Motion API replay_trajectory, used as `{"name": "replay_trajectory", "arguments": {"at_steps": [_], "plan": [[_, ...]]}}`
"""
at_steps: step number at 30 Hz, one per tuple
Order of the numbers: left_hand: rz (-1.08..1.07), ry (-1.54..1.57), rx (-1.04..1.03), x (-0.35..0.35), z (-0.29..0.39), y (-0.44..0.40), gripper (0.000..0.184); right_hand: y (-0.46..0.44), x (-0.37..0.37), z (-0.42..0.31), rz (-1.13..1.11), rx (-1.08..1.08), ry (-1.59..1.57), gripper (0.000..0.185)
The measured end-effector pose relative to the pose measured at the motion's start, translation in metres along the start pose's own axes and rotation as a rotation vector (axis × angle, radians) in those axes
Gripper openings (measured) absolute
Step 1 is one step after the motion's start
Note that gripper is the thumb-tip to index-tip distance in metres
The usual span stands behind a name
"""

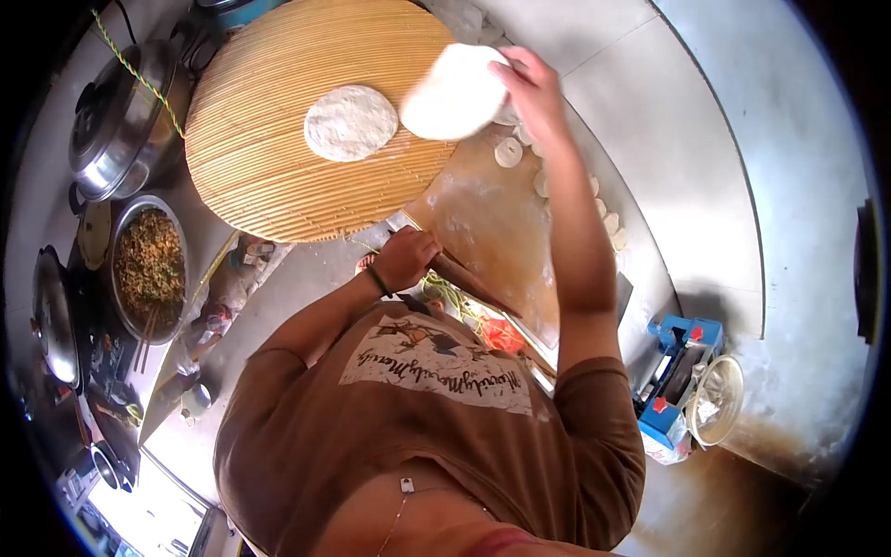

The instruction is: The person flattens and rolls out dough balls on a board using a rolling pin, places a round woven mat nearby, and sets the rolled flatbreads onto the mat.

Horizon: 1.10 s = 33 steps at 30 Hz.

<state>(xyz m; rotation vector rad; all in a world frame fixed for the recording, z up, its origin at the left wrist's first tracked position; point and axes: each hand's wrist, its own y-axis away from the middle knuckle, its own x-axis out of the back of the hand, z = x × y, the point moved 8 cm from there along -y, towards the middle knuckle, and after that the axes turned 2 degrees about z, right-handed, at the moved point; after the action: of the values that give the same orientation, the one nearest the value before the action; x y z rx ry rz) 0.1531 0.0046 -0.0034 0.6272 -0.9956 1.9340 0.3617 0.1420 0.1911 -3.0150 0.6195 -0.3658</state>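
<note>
My right hand (531, 91) is raised at the right edge of a round slatted mat (251, 186), pinching a thin white round of dough (455, 91) by its edge. The dough is blurred by motion and hangs over the mat's right side. A second floured dough round (351, 123) lies flat on the mat. My left hand (408, 258) is closed around the end of a wooden rolling pin (473, 283), just below the mat and at the near edge of a floured wooden board (487, 218).
Several small dough pieces (509, 152) line the board's far right side. On the left stand a metal pot (130, 121), a bowl of chopped filling (148, 265) with chopsticks, and a round lid (58, 316). A blue hand-press machine (682, 371) and a pale bowl (716, 399) stand at right.
</note>
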Motion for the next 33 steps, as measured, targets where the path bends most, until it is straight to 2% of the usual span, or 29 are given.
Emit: {"name": "replay_trajectory", "arguments": {"at_steps": [4, 5, 7, 8, 11, 14, 17, 21, 24, 27, 30, 33], "plan": [[0.015, -0.010, -0.008, 0.001, -0.009, -0.001, 0.027, -0.031, -0.042, 0.089, 0.077, -0.215, -0.075, 0.027], [0.023, -0.008, -0.019, 0.002, -0.011, -0.001, 0.027, -0.025, -0.042, 0.102, 0.086, -0.183, 0.038, 0.025], [0.027, 0.029, 0.016, 0.006, -0.020, -0.002, 0.028, 0.005, -0.035, 0.106, 0.132, -0.064, 0.074, 0.024], [0.023, 0.055, 0.024, 0.007, -0.021, -0.003, 0.029, 0.023, -0.023, 0.106, 0.172, 0.024, 0.116, 0.023], [-0.066, 0.064, 0.045, 0.000, -0.027, -0.005, 0.031, 0.069, 0.041, 0.130, 0.313, 0.096, 0.383, 0.020], [-0.093, 0.053, 0.057, 0.000, -0.028, -0.012, 0.032, 0.082, 0.102, 0.151, 0.447, -0.019, 0.573, 0.019], [-0.134, 0.022, 0.058, 0.008, -0.032, -0.020, 0.035, 0.039, 0.101, 0.157, 0.342, 0.057, 0.826, 0.021], [-0.197, 0.009, 0.183, 0.003, -0.042, -0.016, 0.036, -0.039, 0.061, 0.178, 0.169, 0.099, 1.132, 0.021], [-0.185, 0.008, 0.206, 0.006, -0.038, -0.013, 0.036, -0.084, 0.042, 0.233, -0.094, -0.192, 1.247, 0.022], [-0.161, 0.000, 0.206, 0.011, -0.035, -0.008, 0.036, -0.103, 0.035, 0.260, -0.094, -0.075, 1.274, 0.021], [-0.149, 0.021, 0.264, 0.010, -0.041, -0.004, 0.037, -0.093, 0.070, 0.237, 0.233, 0.081, 1.192, 0.018], [-0.141, -0.040, 0.223, 0.003, -0.042, -0.005, 0.039, -0.039, 0.132, 0.213, 0.224, -0.045, 0.566, 0.025]]}}
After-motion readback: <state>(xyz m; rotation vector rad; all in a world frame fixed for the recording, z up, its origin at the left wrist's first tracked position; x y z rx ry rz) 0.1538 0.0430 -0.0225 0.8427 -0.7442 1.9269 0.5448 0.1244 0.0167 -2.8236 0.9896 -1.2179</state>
